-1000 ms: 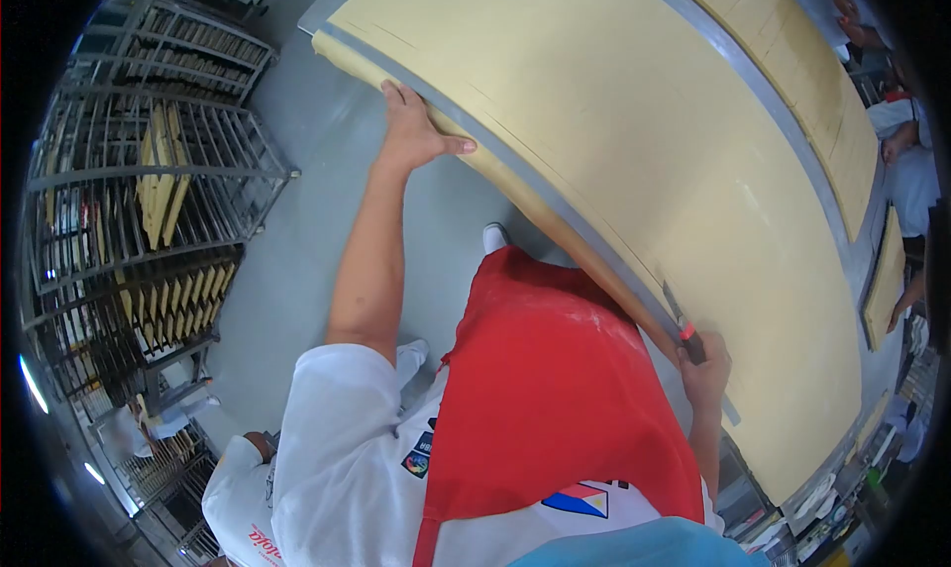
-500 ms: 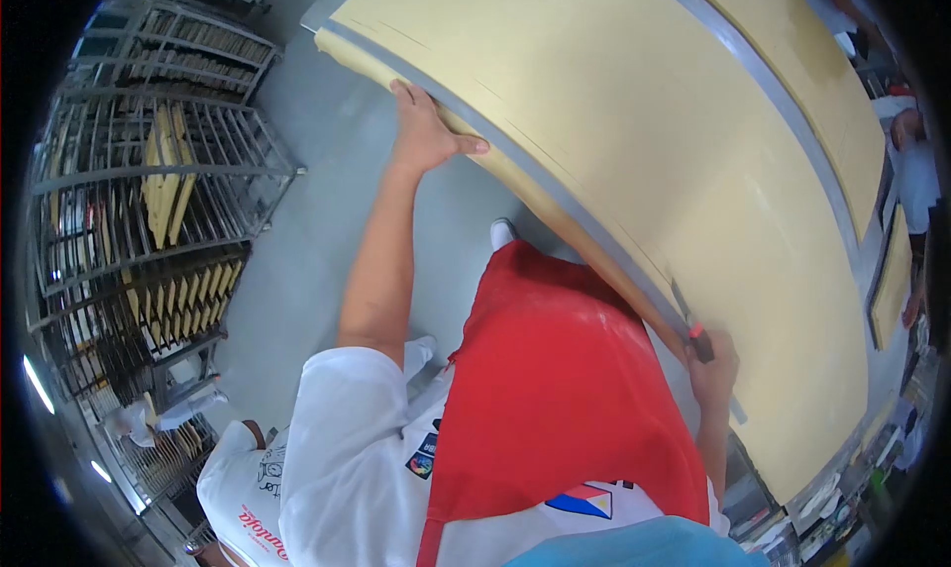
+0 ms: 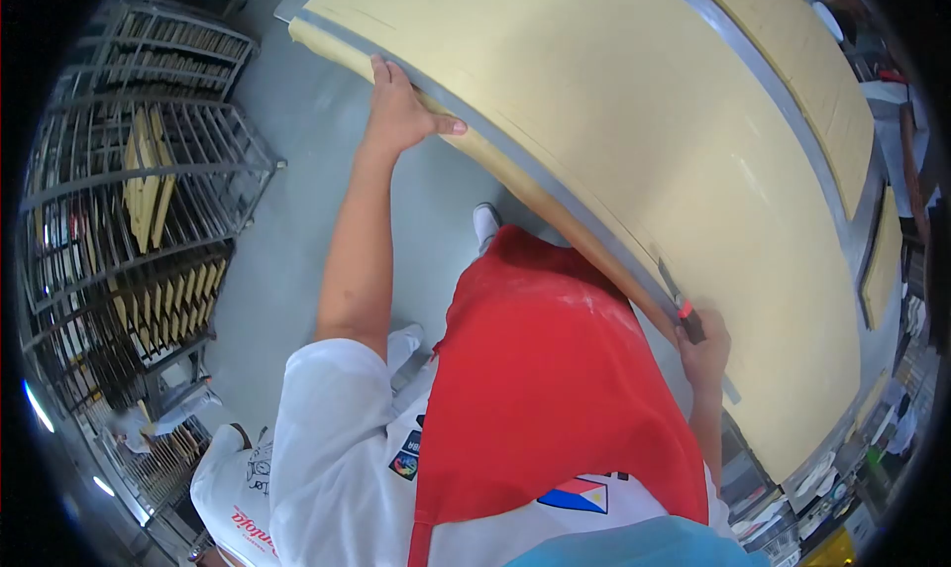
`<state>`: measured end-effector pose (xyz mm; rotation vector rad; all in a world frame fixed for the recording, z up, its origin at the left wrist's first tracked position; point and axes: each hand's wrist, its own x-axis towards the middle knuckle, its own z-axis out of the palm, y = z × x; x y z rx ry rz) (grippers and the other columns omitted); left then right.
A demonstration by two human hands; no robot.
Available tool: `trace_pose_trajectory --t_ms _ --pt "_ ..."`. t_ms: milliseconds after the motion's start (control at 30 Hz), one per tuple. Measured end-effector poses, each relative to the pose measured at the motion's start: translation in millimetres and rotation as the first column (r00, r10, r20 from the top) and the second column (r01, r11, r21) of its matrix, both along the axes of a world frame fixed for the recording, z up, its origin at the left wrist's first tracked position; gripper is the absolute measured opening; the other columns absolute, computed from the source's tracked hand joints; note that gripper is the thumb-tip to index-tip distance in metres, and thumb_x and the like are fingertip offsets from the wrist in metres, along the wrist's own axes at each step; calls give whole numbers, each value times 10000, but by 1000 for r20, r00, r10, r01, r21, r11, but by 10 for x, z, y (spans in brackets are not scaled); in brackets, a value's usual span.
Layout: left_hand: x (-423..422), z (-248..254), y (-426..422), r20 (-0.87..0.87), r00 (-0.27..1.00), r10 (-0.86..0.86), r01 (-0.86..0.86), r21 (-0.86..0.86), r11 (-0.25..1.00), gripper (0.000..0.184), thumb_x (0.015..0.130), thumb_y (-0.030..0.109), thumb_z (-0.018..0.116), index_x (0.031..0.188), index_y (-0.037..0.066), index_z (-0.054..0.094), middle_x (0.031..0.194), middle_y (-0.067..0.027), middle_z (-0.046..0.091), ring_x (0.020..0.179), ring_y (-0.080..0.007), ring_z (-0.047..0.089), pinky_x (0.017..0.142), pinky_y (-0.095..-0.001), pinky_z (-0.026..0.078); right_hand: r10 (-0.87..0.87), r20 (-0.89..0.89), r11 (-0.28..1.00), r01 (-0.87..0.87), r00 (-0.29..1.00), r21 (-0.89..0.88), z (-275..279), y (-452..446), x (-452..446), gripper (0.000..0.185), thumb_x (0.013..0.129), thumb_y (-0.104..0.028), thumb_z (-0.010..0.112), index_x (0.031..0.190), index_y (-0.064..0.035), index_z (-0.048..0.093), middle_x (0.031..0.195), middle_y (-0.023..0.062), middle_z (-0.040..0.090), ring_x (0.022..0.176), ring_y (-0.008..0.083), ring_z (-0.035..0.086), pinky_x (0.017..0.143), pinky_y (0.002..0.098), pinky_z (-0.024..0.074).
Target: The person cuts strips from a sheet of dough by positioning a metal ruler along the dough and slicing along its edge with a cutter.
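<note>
A large pale yellow sheet of dough (image 3: 594,121) covers the work table in front of me. Along its near side runs a grey metal edge (image 3: 555,191), and a long strip of dough (image 3: 515,183) hangs beside that edge. My left hand (image 3: 401,116) grips this strip toward its far end, thumb stretched along it. In my right hand (image 3: 705,349) is a knife (image 3: 688,317) with a red and black handle, its blade pointing up and left over the sheet's near edge. Whether the right fingers also touch the strip I cannot tell.
Metal racks (image 3: 149,181) holding yellow slabs stand at the left. Another dough sheet (image 3: 792,82) lies past a metal divider on the far side. A co-worker in a white shirt (image 3: 233,488) is behind my left side; others stand at the far right.
The view has shifted slightly, so the table, both hands and racks appear a little further up and left. Both hands keep their holds on the strip and the knife.
</note>
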<state>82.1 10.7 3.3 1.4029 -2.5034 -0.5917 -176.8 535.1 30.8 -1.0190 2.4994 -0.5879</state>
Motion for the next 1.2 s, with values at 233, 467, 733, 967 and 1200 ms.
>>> trace_pose_trajectory --t_ms 233,467,733,967,1200 --pt "-3 -69 -147 253 965 -75 80 -8 997 1507 487 559 1005 1477 -285 243 1605 -486 118 1559 -522 164 1276 -430 256 36 -44 995 -31 998 98 -11 -16 2 313 752 -134 858 994 -67 670 999 151 672 930 411 665 796 490 525" --pt "-34 -11 -70 152 987 -59 46 89 995 1497 552 603 972 1483 -292 217 1621 -477 70 1580 -506 83 1285 -417 213 -13 -13 999 14 1000 51 69 -10 17 284 780 -95 836 1015 -61 681 978 149 671 889 378 676 765 433 528" --pt "-6 -120 -94 213 974 -78 79 1 997 1513 549 690 923 1460 -309 243 1577 -515 157 1553 -569 77 1303 -437 141 31 -12 984 -29 999 178 -26 35 -43 301 788 -195 837 995 -67 659 1027 167 653 983 422 644 833 503 515" --pt "-96 44 -70 141 990 5 -22 118 993 1563 488 638 948 1484 -298 190 1581 -529 81 1541 -593 90 1296 -457 177 142 54 981 -148 988 123 121 -116 -318 246 781 -124 818 991 -59 706 941 155 686 867 361 682 766 442 532" --pt "-136 265 -7 179 982 65 -110 257 960 1592 500 594 968 1512 -282 107 1599 -514 -11 1541 -596 89 1283 -537 175 161 174 987 -155 972 -45 354 -1861 -730 227 878 -123 733 1081 -22 736 752 121 658 670 195 615 678 335 510"
